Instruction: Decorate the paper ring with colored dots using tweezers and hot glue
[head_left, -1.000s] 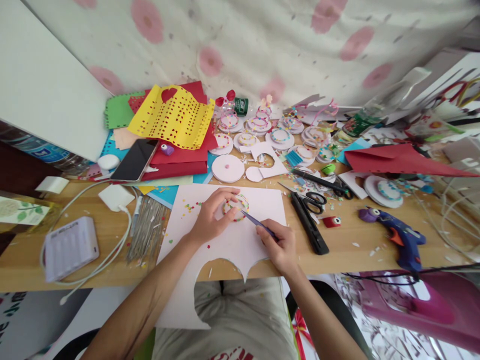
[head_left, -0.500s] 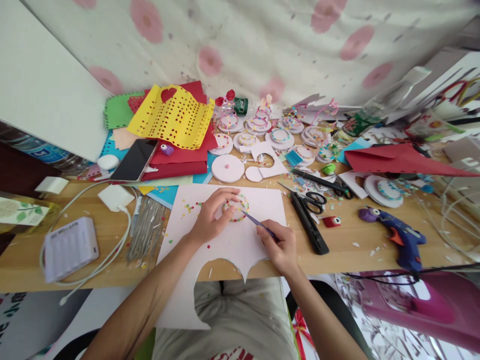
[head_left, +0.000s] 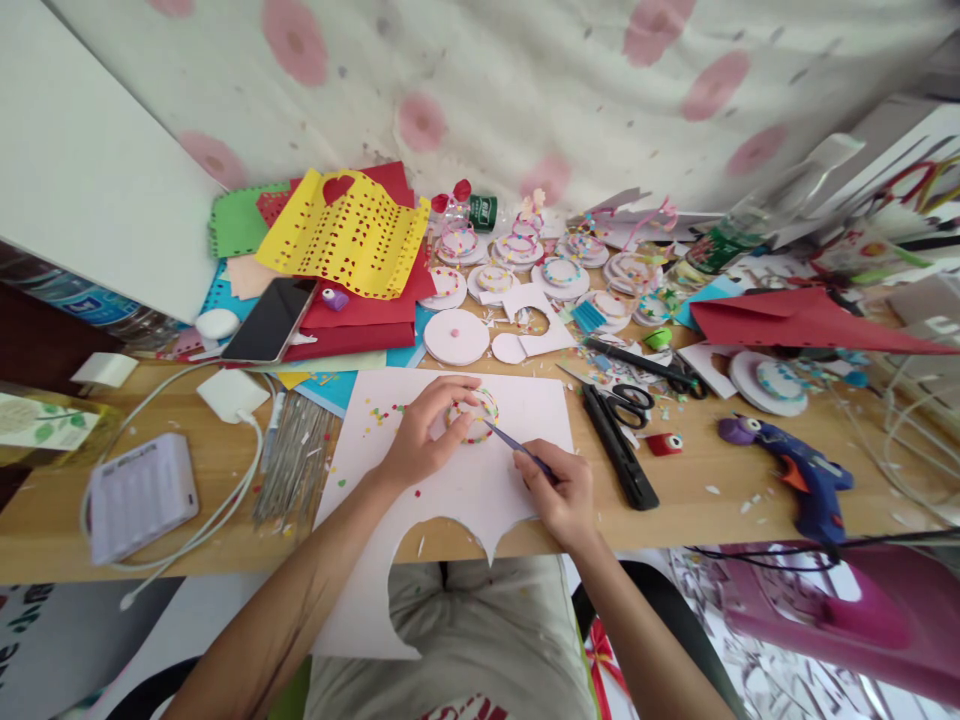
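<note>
A small ring [head_left: 493, 408] dotted with red, yellow and green bits rests on a white sheet of card [head_left: 442, 480] with curved cutouts along its near edge. My left hand [head_left: 427, 425] closes on the ring's left side with thumb and fingers, hiding part of it. In my right hand [head_left: 559, 495] is a slim dark pair of tweezers [head_left: 517, 443], its tip at the ring's lower right edge. Tiny coloured paper dots [head_left: 382, 415] lie scattered on the card, left of my left hand.
Behind the card are white discs [head_left: 456, 336] and several decorated rings. Black-handled scissors [head_left: 630, 403], a black cutter [head_left: 619, 450] and a blue glue gun [head_left: 806, 470] lie to the right. Thin wires [head_left: 294, 455], a phone [head_left: 271, 320] and white cables [head_left: 244, 500] are on the left.
</note>
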